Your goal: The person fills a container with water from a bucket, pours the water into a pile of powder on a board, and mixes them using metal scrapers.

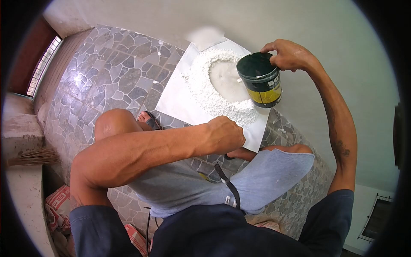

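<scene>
A dark green bucket with a yellow band [264,91] hangs tilted over the right side of a ring of white powder [199,92]. My right hand [287,55] grips its rim, thumb and fingers closed round the edge. Inside the ring lies a pool of whitish liquid [227,81]. Powder and pool rest on a white board [171,97] on the floor. My left hand [225,135] is a closed fist near the board's front edge, below the powder; whatever its fingers may hold is hidden.
Around the board is a stone-patterned floor [124,81], with a wall [325,25] behind and to the right. A broom [36,156] lies at the left, above red and white sacks [60,201]. My sandaled foot [150,120] is close to the board's left edge.
</scene>
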The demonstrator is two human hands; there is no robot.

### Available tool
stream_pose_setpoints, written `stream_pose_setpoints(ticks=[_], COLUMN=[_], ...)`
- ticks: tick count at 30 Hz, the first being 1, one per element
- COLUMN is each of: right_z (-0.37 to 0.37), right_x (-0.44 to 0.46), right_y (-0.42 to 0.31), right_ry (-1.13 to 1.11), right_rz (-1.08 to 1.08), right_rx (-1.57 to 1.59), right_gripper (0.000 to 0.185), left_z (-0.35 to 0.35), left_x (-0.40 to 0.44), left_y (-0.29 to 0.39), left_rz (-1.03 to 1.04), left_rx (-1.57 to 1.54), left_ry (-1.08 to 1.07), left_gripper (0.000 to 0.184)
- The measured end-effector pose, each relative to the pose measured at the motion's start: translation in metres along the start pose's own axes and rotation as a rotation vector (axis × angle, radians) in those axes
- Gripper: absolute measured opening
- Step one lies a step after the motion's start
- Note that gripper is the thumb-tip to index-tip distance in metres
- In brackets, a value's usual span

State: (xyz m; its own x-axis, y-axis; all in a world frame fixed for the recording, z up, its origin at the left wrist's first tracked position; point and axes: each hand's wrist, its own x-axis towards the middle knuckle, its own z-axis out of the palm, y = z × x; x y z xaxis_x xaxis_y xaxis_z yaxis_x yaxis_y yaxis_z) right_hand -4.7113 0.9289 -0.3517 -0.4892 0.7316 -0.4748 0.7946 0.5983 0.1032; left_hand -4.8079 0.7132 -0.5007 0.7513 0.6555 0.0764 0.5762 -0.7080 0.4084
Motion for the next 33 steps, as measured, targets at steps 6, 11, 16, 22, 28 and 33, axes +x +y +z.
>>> stream_pose_setpoints(ticks=[6, 11, 16, 22, 28, 33], right_z=[-0.003, -0.002, -0.005, -0.008, -0.010, -0.015], right_x=[-0.003, -0.003, -0.004, -0.009, -0.009, -0.015], right_y=[-0.001, 0.001, 0.002, 0.005, 0.011, 0.008], right_ry=[-0.007, 0.011, -0.004, 0.015, 0.016, 0.023], right_rz=[0.001, -0.002, 0.020, 0.039, 0.044, 0.035], right_rx=[-0.013, -0.021, -0.037, -0.056, -0.077, -0.070], right_gripper=[0.063, 0.062, 0.061, 0.060, 0.061, 0.062], left_z=[0.001, -0.001, 0.001, -0.001, -0.002, -0.003], left_x=[0.000, 0.000, 0.000, 0.000, 0.000, 0.001], left_y=[0.000, 0.001, 0.001, 0.001, 0.002, 0.003], left_rz=[0.000, -0.007, 0.003, -0.008, -0.010, -0.011], left_rx=[0.003, 0.000, 0.004, -0.017, -0.015, -0.012], left_ry=[0.005, -0.003, 0.010, -0.014, -0.034, -0.048], left_gripper=[0.014, 0.014, 0.014, 0.015, 0.016, 0.017])
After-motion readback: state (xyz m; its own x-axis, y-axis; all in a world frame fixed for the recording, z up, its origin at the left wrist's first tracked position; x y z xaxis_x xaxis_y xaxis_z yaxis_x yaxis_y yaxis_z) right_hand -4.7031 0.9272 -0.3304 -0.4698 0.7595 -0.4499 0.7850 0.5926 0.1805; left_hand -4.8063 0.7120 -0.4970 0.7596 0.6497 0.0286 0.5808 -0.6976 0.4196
